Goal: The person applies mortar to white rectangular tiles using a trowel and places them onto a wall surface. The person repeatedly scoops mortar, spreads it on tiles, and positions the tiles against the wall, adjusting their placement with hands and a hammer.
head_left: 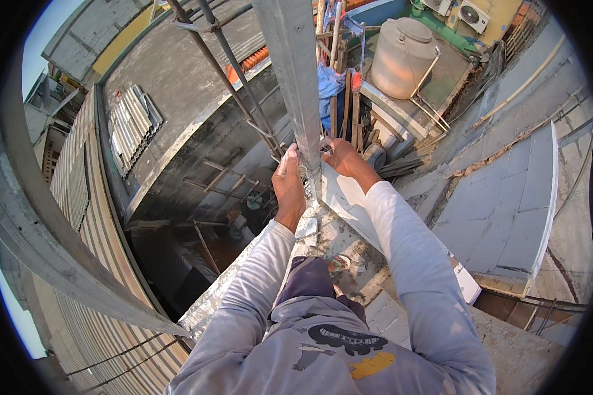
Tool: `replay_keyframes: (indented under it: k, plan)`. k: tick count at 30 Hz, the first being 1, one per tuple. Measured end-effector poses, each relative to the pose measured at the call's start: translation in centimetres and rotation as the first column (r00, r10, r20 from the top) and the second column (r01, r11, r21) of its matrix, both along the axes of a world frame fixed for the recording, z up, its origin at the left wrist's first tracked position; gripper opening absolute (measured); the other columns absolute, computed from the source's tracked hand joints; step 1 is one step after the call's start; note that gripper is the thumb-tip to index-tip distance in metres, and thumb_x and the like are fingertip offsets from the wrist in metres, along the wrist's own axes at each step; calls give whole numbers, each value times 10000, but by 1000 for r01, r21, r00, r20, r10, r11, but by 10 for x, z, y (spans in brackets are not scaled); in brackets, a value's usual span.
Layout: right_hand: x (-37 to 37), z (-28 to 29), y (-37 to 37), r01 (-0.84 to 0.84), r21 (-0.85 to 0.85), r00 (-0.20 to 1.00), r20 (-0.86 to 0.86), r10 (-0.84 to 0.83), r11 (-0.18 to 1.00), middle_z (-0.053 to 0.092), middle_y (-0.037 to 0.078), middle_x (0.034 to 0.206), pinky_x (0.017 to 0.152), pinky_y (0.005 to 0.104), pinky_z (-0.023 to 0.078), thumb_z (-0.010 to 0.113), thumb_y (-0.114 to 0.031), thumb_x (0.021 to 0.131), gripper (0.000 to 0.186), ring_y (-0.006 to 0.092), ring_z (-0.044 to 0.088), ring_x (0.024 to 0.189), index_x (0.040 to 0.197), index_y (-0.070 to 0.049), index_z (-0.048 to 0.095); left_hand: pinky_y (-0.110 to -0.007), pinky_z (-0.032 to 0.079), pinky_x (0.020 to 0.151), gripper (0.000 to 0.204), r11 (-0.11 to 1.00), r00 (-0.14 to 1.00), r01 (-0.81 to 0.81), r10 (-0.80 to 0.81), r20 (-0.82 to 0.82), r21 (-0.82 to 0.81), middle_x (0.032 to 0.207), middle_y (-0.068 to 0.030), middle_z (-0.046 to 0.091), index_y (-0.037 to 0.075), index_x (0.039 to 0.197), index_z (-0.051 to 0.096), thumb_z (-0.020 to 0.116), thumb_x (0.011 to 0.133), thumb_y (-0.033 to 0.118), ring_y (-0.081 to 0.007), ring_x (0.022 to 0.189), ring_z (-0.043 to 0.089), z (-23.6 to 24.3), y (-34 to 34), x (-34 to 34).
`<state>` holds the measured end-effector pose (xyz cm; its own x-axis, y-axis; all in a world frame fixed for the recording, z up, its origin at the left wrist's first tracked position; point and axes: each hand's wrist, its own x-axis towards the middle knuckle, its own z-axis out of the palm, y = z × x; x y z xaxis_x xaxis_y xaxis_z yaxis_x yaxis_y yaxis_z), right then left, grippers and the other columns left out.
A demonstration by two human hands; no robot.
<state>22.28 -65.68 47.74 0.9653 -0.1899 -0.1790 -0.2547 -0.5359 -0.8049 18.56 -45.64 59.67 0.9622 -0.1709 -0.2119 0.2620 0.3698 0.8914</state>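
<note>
A tall grey metal post point(290, 72) rises in front of me, its lower end standing between my hands. My left hand point(288, 189) is at its left edge, fingers pointing up and bunched together; what they pinch, if anything, is too small to tell. On the post's right side, my right hand point(349, 161) has its fingers bent and closed at the edge, by a small dark thing that I cannot make out. Rusty metal bars point(234, 56) tied together lean just left of the post.
I stand high on a rough concrete ledge point(244, 271), with a deep drop to its left. A curved-looking grey metal beam point(66, 253) spans the left side. Below lie corrugated roofing point(135, 125), a large water tank point(402, 58), wooden poles point(356, 118) and grey roof panels point(494, 204).
</note>
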Motion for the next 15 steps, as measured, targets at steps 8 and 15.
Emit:
replay_keyframes:
  k: [8, 15]
  plan:
    - [-71, 67, 36, 405, -3, 914, -7, -405, 914, 645, 58, 885, 793, 353, 515, 717, -164, 905, 297, 190, 592, 801, 1137, 7, 646, -413, 522, 984, 467, 997, 975, -7, 25, -219, 79, 1371, -125, 599, 36, 1454, 503, 552, 1076, 307, -236, 1246, 585, -38, 34, -23]
    - [-177, 35, 98, 461, 726, 847, -191, -495, 510, 605, -22, 813, 626, 248, 404, 696, -179, 917, 177, 59, 505, 729, 1033, -47, 676, -383, 514, 1055, 579, 861, 711, 373, -504, -489, -345, 1533, -189, 444, -58, 1547, 301, 452, 1110, 290, -260, 1289, 559, -95, 54, -46]
